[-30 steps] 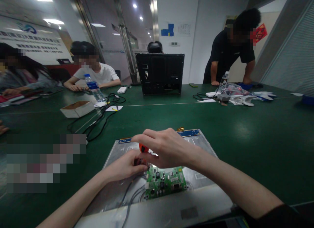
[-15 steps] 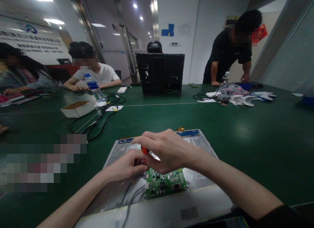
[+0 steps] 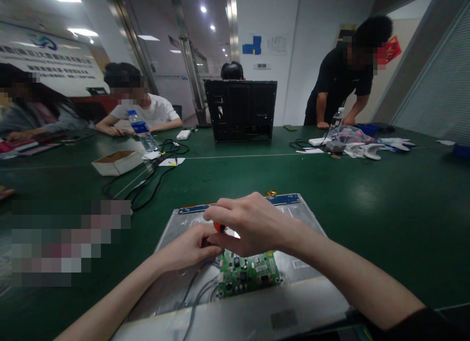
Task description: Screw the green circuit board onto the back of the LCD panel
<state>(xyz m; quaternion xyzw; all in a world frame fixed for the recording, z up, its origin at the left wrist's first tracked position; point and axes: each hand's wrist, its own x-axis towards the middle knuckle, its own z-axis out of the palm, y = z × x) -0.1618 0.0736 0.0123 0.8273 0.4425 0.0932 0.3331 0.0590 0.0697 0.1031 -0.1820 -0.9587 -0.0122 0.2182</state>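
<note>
My right hand (image 3: 249,223) is closed over a screwdriver with an orange-red handle (image 3: 219,227), and only a bit of the handle shows between the fingers. Close beside it, my left hand (image 3: 196,243) has its fingers curled together at the upper left corner of a green circuit board (image 3: 249,277). What the left fingertips pinch is hidden. The board lies on the silvery metal back of a flat display panel (image 3: 304,243). Along the panel's far edge runs a narrow blue circuit strip (image 3: 286,199). Grey cables (image 3: 200,302) lie left of the board.
Across the green table (image 3: 367,209) stands a black monitor casing (image 3: 240,111). To the left are a white open box (image 3: 117,163), a water bottle (image 3: 141,130) and black cables (image 3: 157,184). Gloves (image 3: 362,150) and a plastic bag lie back right. Several people are around the table.
My right hand's fingers have shifted slightly to the right around the orange-red handle. My left hand and the board stay put. The standing person's arm at the right has moved inward.
</note>
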